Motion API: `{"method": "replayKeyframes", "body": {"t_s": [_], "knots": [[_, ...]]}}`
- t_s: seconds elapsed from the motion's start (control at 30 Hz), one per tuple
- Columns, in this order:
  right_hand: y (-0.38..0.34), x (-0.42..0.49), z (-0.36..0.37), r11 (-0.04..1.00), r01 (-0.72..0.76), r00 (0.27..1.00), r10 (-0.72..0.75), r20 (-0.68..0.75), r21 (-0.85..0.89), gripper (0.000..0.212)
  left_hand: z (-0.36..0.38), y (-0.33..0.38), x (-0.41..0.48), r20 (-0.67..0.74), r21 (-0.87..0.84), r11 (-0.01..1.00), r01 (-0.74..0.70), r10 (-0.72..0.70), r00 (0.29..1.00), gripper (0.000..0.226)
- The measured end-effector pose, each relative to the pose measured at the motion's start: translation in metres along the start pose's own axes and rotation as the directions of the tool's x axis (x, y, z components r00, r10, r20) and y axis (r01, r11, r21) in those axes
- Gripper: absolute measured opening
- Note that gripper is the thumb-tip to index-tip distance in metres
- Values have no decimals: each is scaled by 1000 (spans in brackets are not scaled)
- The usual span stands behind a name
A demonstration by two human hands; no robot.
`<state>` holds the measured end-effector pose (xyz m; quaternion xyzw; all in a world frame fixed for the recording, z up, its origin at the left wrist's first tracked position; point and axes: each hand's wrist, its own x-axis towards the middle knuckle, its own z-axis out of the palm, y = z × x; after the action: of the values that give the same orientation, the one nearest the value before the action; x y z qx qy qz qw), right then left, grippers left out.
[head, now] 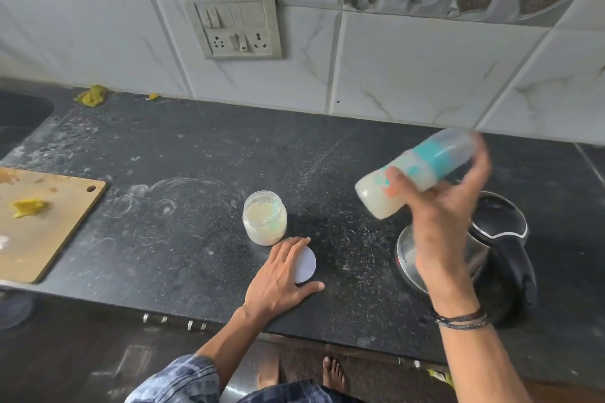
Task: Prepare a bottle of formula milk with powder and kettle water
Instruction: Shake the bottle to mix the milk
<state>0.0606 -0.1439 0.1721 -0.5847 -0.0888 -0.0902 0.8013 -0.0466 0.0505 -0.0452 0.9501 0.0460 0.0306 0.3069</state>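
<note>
Gripped tilted feeding bottle (415, 170) with right hand (438, 206) curled round it; rested left hand (281, 275), fingers spread, on white lid (307, 263). Probably needed firm grip, steady shakes.

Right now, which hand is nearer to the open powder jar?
Left. The left hand rests on the white lid just in front of the jar; the right hand holds the bottle above the kettle, off to the jar's right.
</note>
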Motion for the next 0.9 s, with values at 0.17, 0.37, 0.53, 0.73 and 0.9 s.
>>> {"method": "replayKeyframes", "body": {"t_s": [0.17, 0.37, 0.53, 0.73, 0.9], "knots": [[-12, 11, -3, 975, 178, 960, -142, -240, 132, 109, 1, -2, 0, -2, -3, 1000, 4, -4, 1000, 98], [-14, 4, 0, 991, 120, 987, -113, -113, 53, 104, 2, -2, 0, 0, -3, 1000, -5, 5, 1000, 98], [-11, 9, 2, 980, 159, 956, -122, -267, 121, 111, 1, -2, -1, -2, 1, 1000, -2, 2, 1000, 97], [-14, 11, -7, 990, 101, 987, -87, -137, 97, 107, 1, -2, 0, -8, -4, 1000, -9, 9, 1000, 96], [-9, 12, -3, 997, 82, 996, -82, -30, 1, 103, 2, -3, -1, -5, 5, 1000, -7, 7, 1000, 97]]}}
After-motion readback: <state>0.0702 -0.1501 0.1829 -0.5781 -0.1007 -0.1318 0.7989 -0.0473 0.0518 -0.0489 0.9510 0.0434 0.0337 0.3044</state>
